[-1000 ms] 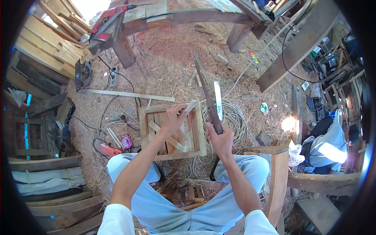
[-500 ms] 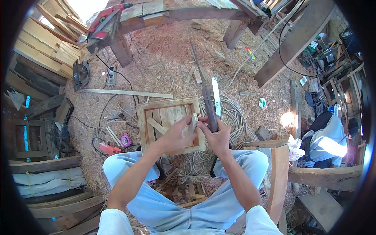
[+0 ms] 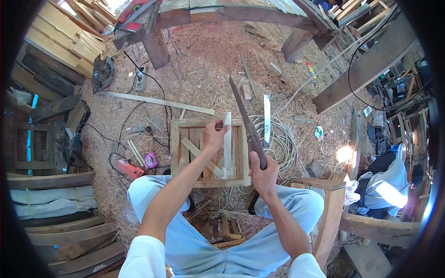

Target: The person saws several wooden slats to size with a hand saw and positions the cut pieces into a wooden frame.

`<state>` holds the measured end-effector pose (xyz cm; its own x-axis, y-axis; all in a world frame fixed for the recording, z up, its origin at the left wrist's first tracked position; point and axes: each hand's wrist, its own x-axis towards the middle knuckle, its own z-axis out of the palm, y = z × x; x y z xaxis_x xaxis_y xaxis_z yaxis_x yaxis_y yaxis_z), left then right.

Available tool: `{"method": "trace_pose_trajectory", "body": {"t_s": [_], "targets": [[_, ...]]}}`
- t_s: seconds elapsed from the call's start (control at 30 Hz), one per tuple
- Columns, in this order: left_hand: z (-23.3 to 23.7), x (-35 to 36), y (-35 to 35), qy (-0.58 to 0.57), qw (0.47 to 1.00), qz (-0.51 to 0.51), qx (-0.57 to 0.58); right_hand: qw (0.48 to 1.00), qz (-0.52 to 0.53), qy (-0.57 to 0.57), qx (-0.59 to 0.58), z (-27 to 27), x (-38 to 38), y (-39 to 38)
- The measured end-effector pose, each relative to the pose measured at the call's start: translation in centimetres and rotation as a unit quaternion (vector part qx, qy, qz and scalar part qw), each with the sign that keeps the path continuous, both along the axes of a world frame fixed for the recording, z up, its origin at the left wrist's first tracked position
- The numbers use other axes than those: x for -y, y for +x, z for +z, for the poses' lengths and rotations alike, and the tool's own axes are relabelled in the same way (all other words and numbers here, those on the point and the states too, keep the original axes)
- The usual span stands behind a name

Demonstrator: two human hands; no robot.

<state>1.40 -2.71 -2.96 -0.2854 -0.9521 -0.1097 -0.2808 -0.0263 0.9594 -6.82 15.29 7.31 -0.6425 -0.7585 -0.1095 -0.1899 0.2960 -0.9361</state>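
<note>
A slatted wooden frame (image 3: 181, 123) lies between my knees. My left hand (image 3: 214, 134) pinches the upper part of a pale wooden strip (image 3: 227, 155), which stretches lengthwise over the frame. Another short strip (image 3: 192, 147) rests slantwise across the slats, left of the first. My right hand (image 3: 264, 170) is wrapped round the dark handle of a handsaw (image 3: 242, 105), its blade pointing up and away, just right of the frame. Beside the saw, a white strip (image 3: 267, 116) lies on coiled cable (image 3: 282, 139).
A long thin batten (image 3: 157, 103), a pink tape measure (image 3: 150, 160) and a red tool (image 3: 130, 169) lie at the left. A circular saw (image 3: 104, 73) sits farther back. A wooden bench (image 3: 241, 14) spans the top, and a timber post (image 3: 330, 213) stands beside my right knee.
My left hand has moved left and up, and the pale strip now lies along the frame. My right hand has moved slightly down with the saw, apart from my left. The view has shifted.
</note>
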Motion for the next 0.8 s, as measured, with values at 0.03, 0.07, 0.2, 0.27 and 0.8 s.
{"method": "trace_pose_trajectory", "body": {"t_s": [0.03,0.07,0.2,0.27,0.8], "targets": [[0.2,-0.2,-0.1,0.004,1.0,-0.001,-0.001,1.0,-0.001,0.004,-0.001,-0.1,0.0,0.1],[0.4,-0.4,0.2,-0.021,0.999,0.017,0.02,1.0,-0.011,0.002,0.012,-0.3,0.0,0.5],[2.2,-0.1,2.5,-0.111,0.979,-0.05,0.163,0.999,-0.017,-0.001,0.038,-1.4,-0.4,1.4],[2.9,0.0,4.0,-0.23,0.932,-0.093,0.262,0.999,-0.012,0.007,0.043,-1.8,-0.8,2.1],[0.8,0.4,7.0,-0.408,0.815,-0.304,0.277,0.999,-0.028,0.014,0.023,-3.6,-3.0,5.7]]}}
